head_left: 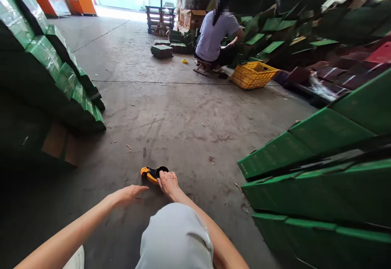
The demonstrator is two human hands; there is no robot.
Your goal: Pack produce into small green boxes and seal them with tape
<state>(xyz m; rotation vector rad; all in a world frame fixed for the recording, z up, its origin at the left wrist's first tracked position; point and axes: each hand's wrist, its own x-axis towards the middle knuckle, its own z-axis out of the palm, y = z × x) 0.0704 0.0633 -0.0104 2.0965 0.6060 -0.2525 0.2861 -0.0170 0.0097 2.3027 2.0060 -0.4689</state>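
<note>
Tape dispenser [150,174], orange-yellow and black, low over the concrete floor [183,110], nearer the camera than the yellow crate [253,75] and left of it; whether its underside touches the concrete, cannot tell. Right hand [168,182] closed round the dispenser's black end. Left hand [130,194] free, fingers stretched out flat toward the dispenser, just beside it, no contact seen. Hands near each other but apart. Pale-clad knee [175,236] on the crate's near side, in front of the right forearm.

Around the crate: co-worker in a lilac top [215,37] on a low stool, just left of it, back to camera. Yellow tape roll [184,61] on the ground, farther left. Bundled green card [161,51] left again. Pallet truck [161,0] beyond, to the left. Green box stacks nearer the camera than the crate, one well left [65,75], one right [290,151]. Dark red items right of it, blurred.
</note>
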